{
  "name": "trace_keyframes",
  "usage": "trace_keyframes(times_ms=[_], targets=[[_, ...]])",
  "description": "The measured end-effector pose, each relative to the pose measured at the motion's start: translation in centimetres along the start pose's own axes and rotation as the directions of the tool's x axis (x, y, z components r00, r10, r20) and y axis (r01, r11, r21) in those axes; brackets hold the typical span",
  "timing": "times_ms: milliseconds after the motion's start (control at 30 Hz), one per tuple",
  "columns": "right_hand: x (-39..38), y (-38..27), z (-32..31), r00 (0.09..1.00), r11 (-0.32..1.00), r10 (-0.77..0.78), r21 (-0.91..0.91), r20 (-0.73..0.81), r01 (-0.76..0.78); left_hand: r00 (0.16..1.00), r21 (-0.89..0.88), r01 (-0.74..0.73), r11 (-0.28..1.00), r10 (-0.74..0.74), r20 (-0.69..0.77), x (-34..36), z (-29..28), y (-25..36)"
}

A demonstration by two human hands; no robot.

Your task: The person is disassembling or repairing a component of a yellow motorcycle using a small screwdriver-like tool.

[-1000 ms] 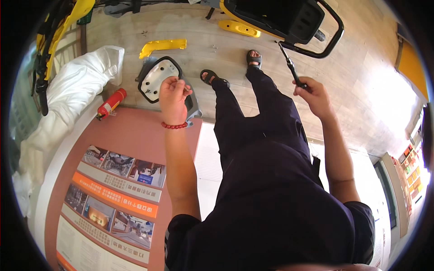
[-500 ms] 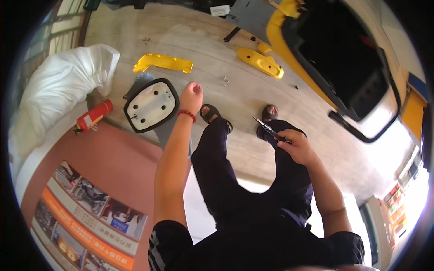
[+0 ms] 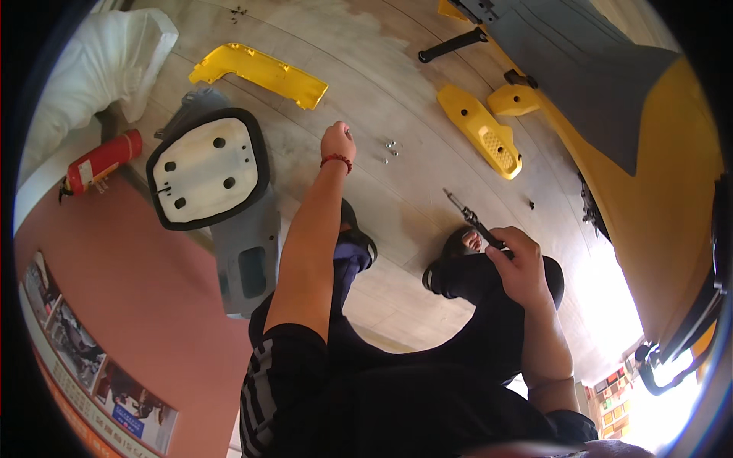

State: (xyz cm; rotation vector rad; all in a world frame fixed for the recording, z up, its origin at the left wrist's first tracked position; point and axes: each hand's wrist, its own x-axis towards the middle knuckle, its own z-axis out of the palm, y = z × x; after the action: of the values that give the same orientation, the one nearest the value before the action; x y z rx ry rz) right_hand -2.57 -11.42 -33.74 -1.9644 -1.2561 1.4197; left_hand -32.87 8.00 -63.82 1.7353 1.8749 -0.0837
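Screwdriver (image 3: 475,220) in the right hand (image 3: 525,266), above a plank floor (image 3: 397,263)

Gripped at the black handle by right fingers curled snugly round it, just in front of the right knee, with the metal tip aimed forward and to the left. Well apart, on the other side, the left hand (image 3: 336,141), out over the floor, with fingers curled into a loose fist; cannot tell about anything inside. Red beaded bracelet (image 3: 336,161) round the left wrist. On the floor between and beyond both hands, a few small metal pieces (image 3: 391,144). Farther forward and right, a long yellow part (image 3: 481,133) with a smaller yellow piece (image 3: 510,99) just beside it. At far right, a large yellow-and-grey machine (image 3: 664,198). On the left, a black-rimmed cream panel (image 3: 202,174) overlapping a grey plastic part (image 3: 243,235), near a curved yellow strip (image 3: 267,74). Farther left, a red fire extinguisher (image 3: 118,151) and a white cover (image 3: 99,53).
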Motion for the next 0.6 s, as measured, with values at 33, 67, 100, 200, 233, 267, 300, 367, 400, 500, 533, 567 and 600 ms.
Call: trace_keyframes(times_ms=[33, 67, 100, 200, 233, 267, 300, 367, 400, 500, 533, 567, 600], targets=[[0.5, 0.0, 0.1, 0.998, 0.998, -0.063, 0.010, -0.011, 0.063, 1.000, -0.004, -0.017, 1.000, 0.017, -0.004, 0.1, 0.9, -0.5], [0.9, -0.1, 0.2, 0.998, 0.998, -0.064, 0.003, -0.008, 0.064, 0.999, -0.008, -0.038, 0.999, 0.037, -0.014, 0.3, 1.6, -0.9], [1.3, -0.2, 0.2, 0.998, 0.998, -0.062, -0.010, -0.010, 0.062, 0.998, 0.005, -0.062, 0.998, 0.062, -0.010, 0.4, 2.0, -1.2], [2.7, -0.2, 0.0, 0.986, 0.987, -0.162, -0.025, -0.026, 0.162, 0.991, 0.038, -0.129, 0.991, 0.130, -0.012, 0.5, 2.4, -1.3], [3.1, -0.1, -0.1, 0.976, 0.977, -0.214, -0.017, -0.047, 0.213, 0.992, 0.049, -0.129, 0.990, 0.129, 0.001, 0.5, 2.3, -1.2], [3.4, 0.0, -0.2, 0.987, 0.987, -0.160, 0.031, -0.026, 0.160, 0.994, 0.069, -0.099, 0.993, 0.096, 0.045, 0.4, 2.1, -1.0], [3.6, 0.2, -0.3, 0.994, 0.990, -0.107, 0.088, -0.024, 0.109, 0.995, 0.095, -0.087, 0.992, 0.082, 0.058, 0.3, 1.9, -0.7], [3.7, 0.7, -0.5, 0.998, 0.986, -0.058, 0.153, -0.014, 0.060, 0.999, 0.102, -0.021, 0.995, 0.018, 0.036, 0.0, 1.2, -0.2], [3.6, 0.9, -0.6, 0.998, 0.990, -0.060, 0.127, -0.015, 0.062, 1.000, 0.104, -0.001, 0.995, 0.000, 0.003, -0.2, 0.8, 0.1], [2.7, 1.5, 0.1, 1.000, 0.987, 0.006, 0.159, 0.015, -0.008, 0.998, 0.011, 0.049, 0.999, -0.048, -0.030, -2.2, -1.4, 1.1], [2.2, 1.6, 0.5, 1.000, 0.984, 0.008, 0.179, 0.013, -0.011, 0.995, 0.051, -0.094, 0.994, 0.091, 0.046, -3.3, -2.7, 1.6], [1.6, 1.7, 0.8, 0.999, 0.982, 0.029, 0.185, 0.031, -0.034, 0.966, 0.090, -0.223, 0.971, 0.208, 0.152, -4.5, -4.2, 2.3], [0.7, 1.6, 1.2, 0.996, 0.975, 0.064, 0.210, 0.057, -0.075, 0.948, -0.089, -0.138, 0.986, 0.157, 0.278, -6.4, -5.9, 3.2]])
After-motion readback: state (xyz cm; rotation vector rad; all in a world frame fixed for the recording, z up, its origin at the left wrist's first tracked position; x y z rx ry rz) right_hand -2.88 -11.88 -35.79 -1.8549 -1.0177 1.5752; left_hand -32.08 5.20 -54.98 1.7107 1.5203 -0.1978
